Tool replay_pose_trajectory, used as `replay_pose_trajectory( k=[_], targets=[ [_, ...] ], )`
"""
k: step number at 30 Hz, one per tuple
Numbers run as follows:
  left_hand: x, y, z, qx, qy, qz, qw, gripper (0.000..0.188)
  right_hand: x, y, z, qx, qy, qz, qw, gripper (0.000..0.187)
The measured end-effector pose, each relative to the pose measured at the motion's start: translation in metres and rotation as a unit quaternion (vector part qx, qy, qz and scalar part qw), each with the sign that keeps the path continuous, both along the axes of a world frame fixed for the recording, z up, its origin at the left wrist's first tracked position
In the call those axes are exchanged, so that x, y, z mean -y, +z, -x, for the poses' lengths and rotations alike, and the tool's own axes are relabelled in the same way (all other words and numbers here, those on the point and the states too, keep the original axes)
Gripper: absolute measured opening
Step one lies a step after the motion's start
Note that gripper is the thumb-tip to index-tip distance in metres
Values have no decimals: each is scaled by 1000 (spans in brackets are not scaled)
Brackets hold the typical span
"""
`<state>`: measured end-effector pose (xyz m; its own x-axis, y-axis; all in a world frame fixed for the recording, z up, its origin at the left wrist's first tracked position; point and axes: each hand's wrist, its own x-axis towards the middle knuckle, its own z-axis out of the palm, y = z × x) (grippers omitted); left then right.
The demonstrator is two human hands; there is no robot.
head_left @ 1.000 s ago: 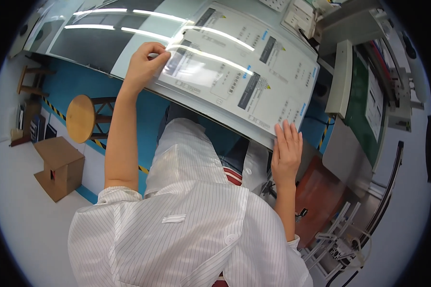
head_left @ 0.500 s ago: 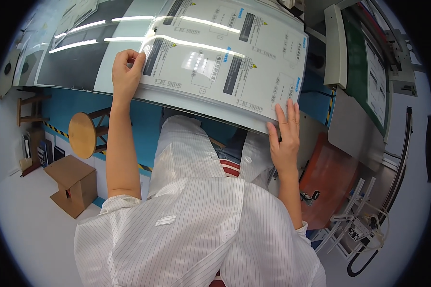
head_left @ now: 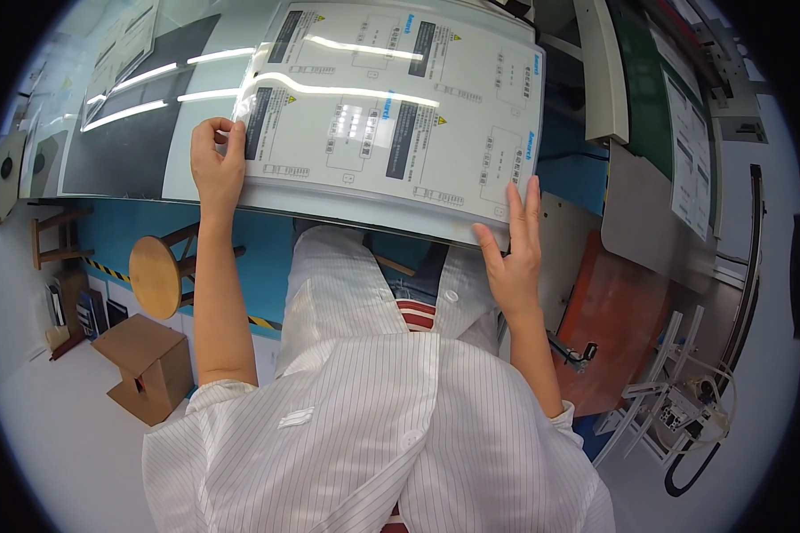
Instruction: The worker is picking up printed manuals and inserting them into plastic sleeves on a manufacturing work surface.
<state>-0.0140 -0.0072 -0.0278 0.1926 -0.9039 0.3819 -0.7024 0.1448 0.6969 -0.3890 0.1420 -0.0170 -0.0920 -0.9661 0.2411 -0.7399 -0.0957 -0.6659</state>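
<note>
A glossy, clear-looking sheet printed with dark blocks, line diagrams and yellow warning triangles [head_left: 329, 107] lies on a stack of similar sheets at the table's near edge. At its left edge, my left hand [head_left: 217, 169] is closed, thumb and index finger pinching the sheet's border. My right hand [head_left: 516, 262] rests at the near right corner with fingers stretched out and spread; the fingertips touch the sheet's edge and the thumb lies along the front side.
Left of the stack, a dark panel [head_left: 142, 115] lies under the glossy tabletop. A machine with a green bed [head_left: 653, 98] stands to the right, holding a printed sheet [head_left: 689, 160]. A round wooden stool [head_left: 156, 277] and a cardboard box [head_left: 151, 369] are on the left.
The whole view has shifted slightly, so the sheet and both hands sit a little further left. Both hands keep about the same places on the sheet's edges.
</note>
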Motion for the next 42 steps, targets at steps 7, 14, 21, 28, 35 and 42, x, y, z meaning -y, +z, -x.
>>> replay_pose_trajectory(
  k=[7, 14, 21, 28, 35, 42],
  targets=[
    [0, 4, 7, 17, 8, 7, 1000, 23, 1, 6, -2, -11, -23, -13, 1000, 62],
    [-2, 3, 7, 8, 10, 6, 1000, 20, 10, 24, 27, -36, -4, -10, 999, 64],
    [-1, -8, 1, 15, 1, 33, 999, 19, 30, 25, 168, -93, -196, 41, 975, 49],
    [0, -10, -6, -33, 5, 4, 999, 19, 31, -15, 296, -287, -420, -12, 861, 68],
    [0, -13, -6, -14, 16, 19, 1000, 18, 34, -5, 325, -201, -488, -166, 833, 68],
    [-3, -11, -3, -2, 25, 38, 999, 16, -2, -11, 275, -193, -428, -196, 861, 67]
  ],
)
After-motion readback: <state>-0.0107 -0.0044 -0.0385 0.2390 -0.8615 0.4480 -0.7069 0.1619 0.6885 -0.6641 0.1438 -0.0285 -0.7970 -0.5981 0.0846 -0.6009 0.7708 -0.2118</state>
